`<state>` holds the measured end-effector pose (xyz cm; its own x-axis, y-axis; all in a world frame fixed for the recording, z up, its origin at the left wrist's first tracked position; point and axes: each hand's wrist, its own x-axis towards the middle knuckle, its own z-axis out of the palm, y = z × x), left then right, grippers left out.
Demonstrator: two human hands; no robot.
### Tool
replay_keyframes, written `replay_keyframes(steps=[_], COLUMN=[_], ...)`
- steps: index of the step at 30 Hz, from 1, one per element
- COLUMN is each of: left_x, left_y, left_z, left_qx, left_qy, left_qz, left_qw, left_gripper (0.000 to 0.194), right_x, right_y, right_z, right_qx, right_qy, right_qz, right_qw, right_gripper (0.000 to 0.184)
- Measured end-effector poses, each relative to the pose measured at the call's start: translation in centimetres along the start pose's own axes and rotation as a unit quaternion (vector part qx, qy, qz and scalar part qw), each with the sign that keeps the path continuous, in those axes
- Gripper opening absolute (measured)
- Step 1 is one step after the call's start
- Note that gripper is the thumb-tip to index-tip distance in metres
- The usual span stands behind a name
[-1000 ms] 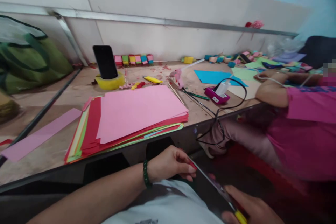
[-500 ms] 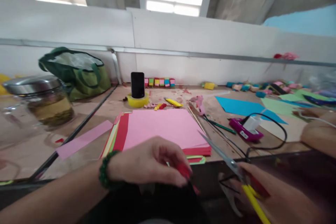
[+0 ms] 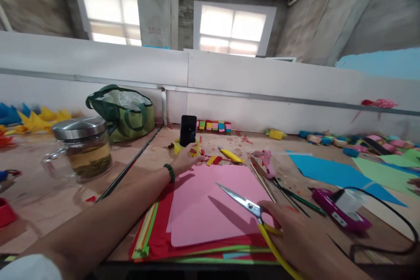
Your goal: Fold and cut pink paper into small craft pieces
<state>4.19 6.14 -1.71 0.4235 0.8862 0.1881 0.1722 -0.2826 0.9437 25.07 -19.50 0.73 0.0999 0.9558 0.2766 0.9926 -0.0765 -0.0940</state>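
My right hand (image 3: 290, 232) holds a pair of scissors (image 3: 244, 203) by the yellow handles, with the blades close together above a stack of coloured paper. On top of that stack lies a pink sheet (image 3: 210, 223), with red, green and yellow sheets (image 3: 154, 232) showing at its edges. Stretched forward, my left hand (image 3: 186, 159) is past the far left corner of the stack, in front of a yellow tape roll (image 3: 177, 147). Its fingers are curled, with a bit of red at the tips that I cannot make out. Small red and yellow paper pieces (image 3: 213, 160) lie beside it.
A phone (image 3: 188, 131) leans upright on the tape roll. Beyond the stack are a yellow cutter (image 3: 232, 155) and a pink glue gun (image 3: 268, 164). A glass tea jug (image 3: 88, 153) and green bag (image 3: 131, 120) stand left; a purple power strip (image 3: 341, 212) lies right.
My left hand has moved forward from the table's near edge to beside the tape roll. The scissors in my right hand have come left over the pink sheet. The view has tilted up.
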Motion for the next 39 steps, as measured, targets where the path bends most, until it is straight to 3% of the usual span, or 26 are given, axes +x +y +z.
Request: replay_keyframes(steps=[4, 8, 13, 21, 28, 34, 39], left_x=[0.3, 0.6, 0.3, -0.2, -0.8, -0.4, 0.7], left_y=[-1.4, -2.3, -2.4, -1.6, -1.4, -0.7, 0.2], left_z=[-1.4, -1.8, -1.2, -1.1, -0.6, -1.3, -2.5], left_qx=[0.013, 0.011, -0.003, 0.008, 0.027, -0.116, -0.123], left_qy=[0.082, 0.142, 0.148, 0.141, 0.111, 0.175, 0.207], left_qz=[0.037, 0.07, 0.072, 0.034, 0.051, 0.04, 0.054], left_qw=[0.996, 0.987, 0.986, 0.989, 0.992, 0.977, 0.969], left_gripper=[0.036, 0.03, 0.029, 0.026, 0.023, 0.028, 0.031], right_x=[3.5, 6.0, 7.0, 7.3, 7.9, 7.9, 8.0], right_y=[-0.5, -1.6, -2.0, -0.5, -0.6, -1.4, -1.8], right_z=[1.0, 1.7, 2.8, 4.1, 3.6, 3.2, 2.6], right_qx=[0.042, 0.09, 0.131, 0.203, 0.211, 0.253, 0.266], right_qy=[-0.1, -0.115, -0.129, -0.127, -0.135, -0.112, -0.153], right_qz=[-0.08, -0.128, -0.172, -0.247, -0.244, -0.192, -0.154], right_qw=[0.991, 0.981, 0.968, 0.939, 0.937, 0.942, 0.939], right_gripper=[0.043, 0.049, 0.052, 0.042, 0.04, 0.025, 0.023])
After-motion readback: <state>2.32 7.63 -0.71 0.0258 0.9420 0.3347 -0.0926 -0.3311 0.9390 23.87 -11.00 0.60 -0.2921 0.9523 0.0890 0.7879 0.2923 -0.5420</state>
